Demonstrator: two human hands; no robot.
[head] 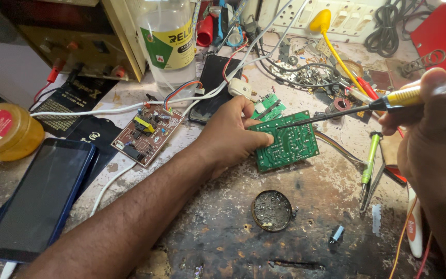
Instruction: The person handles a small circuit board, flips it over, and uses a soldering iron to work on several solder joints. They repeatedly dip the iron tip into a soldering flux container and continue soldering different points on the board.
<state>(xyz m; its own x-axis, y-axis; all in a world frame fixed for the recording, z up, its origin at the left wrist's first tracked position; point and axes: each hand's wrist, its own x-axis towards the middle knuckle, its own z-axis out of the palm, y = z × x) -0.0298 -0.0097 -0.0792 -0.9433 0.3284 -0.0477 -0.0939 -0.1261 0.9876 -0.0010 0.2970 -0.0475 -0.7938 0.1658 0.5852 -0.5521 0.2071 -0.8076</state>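
The left hand lies knuckles-up on the bench, fingers curled over the near-left edge of a green circuit board and pinning it flat, solder side up. The right hand is closed around the yellow handle of a soldering iron, gripped like a pen; its dark tip reaches across to the upper left part of the green board, just beside the left fingers.

Just beyond the left hand sits a smaller green board and a white plug. Left of the left wrist lies a brown circuit board with coloured wires, touching a white cable. Below the green board, between the two arms, rests a round tin lid filled with grey residue. Under the right hand lie a green-handled screwdriver and tweezers. Far left of the left forearm lies a dark phone, with a yellow jar above it. A clear plastic bottle stands well beyond the left hand.
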